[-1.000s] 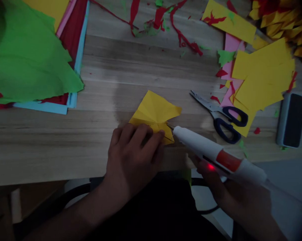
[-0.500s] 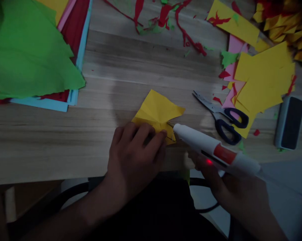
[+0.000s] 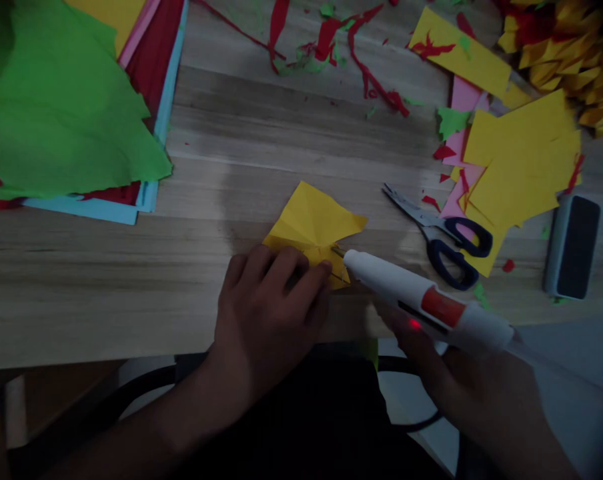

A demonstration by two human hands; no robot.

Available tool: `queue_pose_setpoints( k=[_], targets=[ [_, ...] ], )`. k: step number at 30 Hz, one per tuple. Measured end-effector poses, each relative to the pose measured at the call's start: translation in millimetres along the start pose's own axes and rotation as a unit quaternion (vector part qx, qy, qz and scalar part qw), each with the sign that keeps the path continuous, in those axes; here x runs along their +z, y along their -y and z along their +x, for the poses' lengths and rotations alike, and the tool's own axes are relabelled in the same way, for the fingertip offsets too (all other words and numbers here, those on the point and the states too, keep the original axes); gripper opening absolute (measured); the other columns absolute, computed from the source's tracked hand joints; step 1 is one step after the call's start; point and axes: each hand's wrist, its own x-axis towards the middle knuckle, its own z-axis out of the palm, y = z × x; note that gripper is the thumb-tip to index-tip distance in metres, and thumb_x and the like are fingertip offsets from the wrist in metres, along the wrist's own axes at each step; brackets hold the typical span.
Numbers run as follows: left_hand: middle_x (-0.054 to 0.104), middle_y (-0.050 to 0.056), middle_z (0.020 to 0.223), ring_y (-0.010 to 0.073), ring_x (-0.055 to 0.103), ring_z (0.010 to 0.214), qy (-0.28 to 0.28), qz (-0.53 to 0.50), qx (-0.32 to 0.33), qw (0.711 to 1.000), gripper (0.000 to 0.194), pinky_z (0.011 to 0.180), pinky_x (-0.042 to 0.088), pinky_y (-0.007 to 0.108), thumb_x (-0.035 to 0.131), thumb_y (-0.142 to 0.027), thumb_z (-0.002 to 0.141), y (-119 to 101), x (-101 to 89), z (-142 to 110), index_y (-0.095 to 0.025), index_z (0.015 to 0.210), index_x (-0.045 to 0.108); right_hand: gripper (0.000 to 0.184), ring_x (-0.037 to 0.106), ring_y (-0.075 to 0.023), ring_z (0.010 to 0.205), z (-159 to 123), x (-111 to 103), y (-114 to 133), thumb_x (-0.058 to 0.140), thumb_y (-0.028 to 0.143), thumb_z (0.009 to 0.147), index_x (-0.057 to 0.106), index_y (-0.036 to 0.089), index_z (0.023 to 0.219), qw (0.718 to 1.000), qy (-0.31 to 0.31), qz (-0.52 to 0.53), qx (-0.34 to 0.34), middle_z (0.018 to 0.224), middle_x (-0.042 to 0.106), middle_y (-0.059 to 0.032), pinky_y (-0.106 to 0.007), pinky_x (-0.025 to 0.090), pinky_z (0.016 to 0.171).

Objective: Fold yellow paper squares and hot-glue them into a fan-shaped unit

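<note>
A folded yellow paper piece [image 3: 316, 223] lies near the front edge of the wooden table [image 3: 131, 280]. My left hand [image 3: 266, 313] rests on its near part, fingers curled and pressing the paper down. My right hand [image 3: 461, 383] grips a white glue gun [image 3: 421, 300] with an orange band and a small red light. The gun's metal tip touches the paper just right of my left fingertips.
Blue-handled scissors [image 3: 446, 237] lie right of the paper. Yellow and pink sheets [image 3: 521, 160] and a grey block with a dark face [image 3: 571, 247] sit at the right. Green, red and blue sheets [image 3: 66, 113] fill the left. Red and green scraps [image 3: 341, 47] litter the back.
Nothing has moved on the table; only the view shifts slightly. Both hands and the glue gun stay in place on the yellow paper.
</note>
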Motion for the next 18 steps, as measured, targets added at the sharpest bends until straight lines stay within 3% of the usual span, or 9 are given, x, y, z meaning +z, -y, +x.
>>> queue_pose_setpoints(
  k=[7, 12, 18],
  targets=[
    [0.070, 0.002, 0.084, 0.0241, 0.057, 0.081, -0.007, -0.004, -0.001, 1.000, 0.011, 0.071, 0.039, 0.039, 0.070, -0.027, 0.086, 0, 0.4, -1, -0.025, 0.097, 0.074, 0.015, 0.066, -0.0164, 0.056, 4, -6, -1, 0.051, 0.028, 0.095, 0.065, 0.023, 0.093, 0.999, 0.001, -0.018, -0.038, 0.068, 0.064, -0.0019, -0.026, 0.053, 0.050],
    [0.070, 0.002, 0.085, 0.0241, 0.057, 0.080, 0.002, -0.006, -0.003, 1.000, 0.012, 0.071, 0.039, 0.039, 0.069, -0.026, 0.087, 0, -0.2, -1, -0.025, 0.097, 0.074, 0.023, 0.064, -0.0148, 0.052, 9, -9, 3, 0.046, 0.024, 0.097, 0.066, 0.022, 0.087, 0.997, 0.010, -0.026, -0.073, 0.064, 0.062, -0.0021, -0.025, 0.051, 0.047],
    [0.069, 0.002, 0.084, 0.0235, 0.056, 0.080, -0.005, -0.006, -0.004, 1.000, 0.010, 0.071, 0.038, 0.039, 0.070, -0.026, 0.086, 1, 0.6, 0, -0.025, 0.096, 0.074, 0.031, 0.057, -0.0121, 0.041, 20, -11, 13, 0.042, 0.021, 0.097, 0.064, 0.021, 0.075, 0.993, -0.040, -0.050, -0.099, 0.053, 0.056, -0.0003, -0.023, 0.043, 0.038]
  ],
)
